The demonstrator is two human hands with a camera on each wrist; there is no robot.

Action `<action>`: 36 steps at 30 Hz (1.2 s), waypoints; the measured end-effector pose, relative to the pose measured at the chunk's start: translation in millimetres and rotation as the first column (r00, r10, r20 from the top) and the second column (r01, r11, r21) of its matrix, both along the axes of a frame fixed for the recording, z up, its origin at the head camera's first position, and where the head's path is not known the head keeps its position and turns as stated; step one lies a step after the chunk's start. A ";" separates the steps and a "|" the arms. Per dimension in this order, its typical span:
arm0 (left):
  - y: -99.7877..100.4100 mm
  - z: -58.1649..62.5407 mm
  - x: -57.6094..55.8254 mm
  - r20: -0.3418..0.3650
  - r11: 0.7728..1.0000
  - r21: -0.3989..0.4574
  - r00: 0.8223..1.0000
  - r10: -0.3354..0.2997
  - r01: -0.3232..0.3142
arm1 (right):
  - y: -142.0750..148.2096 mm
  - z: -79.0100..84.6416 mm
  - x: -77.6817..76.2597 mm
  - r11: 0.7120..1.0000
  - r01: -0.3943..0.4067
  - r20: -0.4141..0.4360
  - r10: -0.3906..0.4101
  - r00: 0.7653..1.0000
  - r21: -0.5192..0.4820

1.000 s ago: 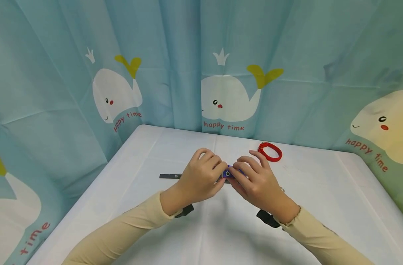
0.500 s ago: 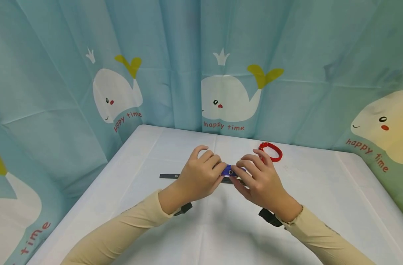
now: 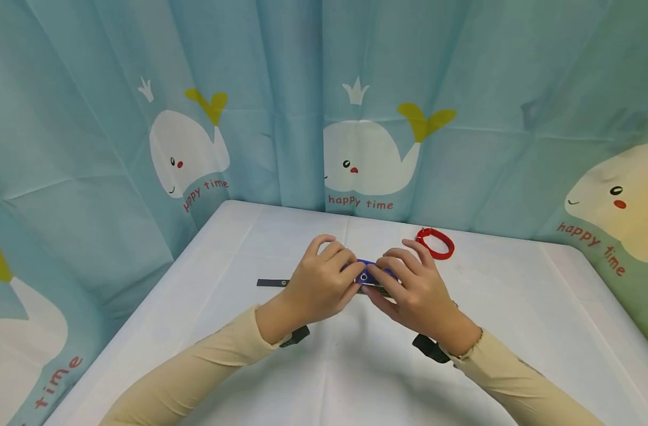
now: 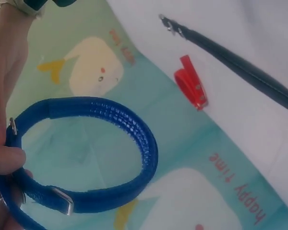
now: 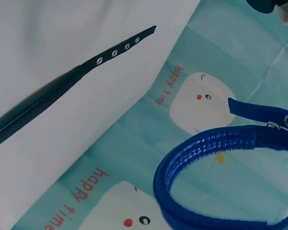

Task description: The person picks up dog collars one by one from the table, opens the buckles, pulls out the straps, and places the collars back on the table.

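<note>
Both hands hold a blue collar [image 3: 363, 277] above the middle of the table. My left hand [image 3: 324, 279] pinches it from the left, my right hand [image 3: 411, 287] from the right, with the fingertips close together near a metal eyelet. Below them, in the left wrist view, the collar [image 4: 110, 199] hangs as a closed loop with a metal keeper [image 4: 65, 200] on its band. The right wrist view shows its free strap end [image 5: 252, 109] sticking out past the buckle [image 5: 273, 125]. Fingers hide part of the fastening.
Under the hands a black collar [image 3: 272, 283] lies straight on the white table [image 3: 334, 367]; its strap has several eyelets [image 5: 114, 53]. A red collar [image 3: 436, 244], looped, rests near the back edge. Behind hangs a blue whale-print curtain [image 3: 281, 106].
My right hand shifted slightly right half a second ago and has come back left toward the left hand. The blue collar turned a little between them; both hands still hold it.
</note>
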State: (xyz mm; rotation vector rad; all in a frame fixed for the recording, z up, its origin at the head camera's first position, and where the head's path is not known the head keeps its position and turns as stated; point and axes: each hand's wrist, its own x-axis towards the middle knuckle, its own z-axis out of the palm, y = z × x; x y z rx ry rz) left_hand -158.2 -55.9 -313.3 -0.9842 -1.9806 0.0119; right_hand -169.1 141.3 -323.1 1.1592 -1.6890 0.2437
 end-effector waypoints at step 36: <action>-0.7 -3.8 1.6 0.000 1.000 0.009 1.000 -0.011 0.011 | 3.1 -1.7 0.5 0.998 0.001 0.029 -0.003 1.000 0.062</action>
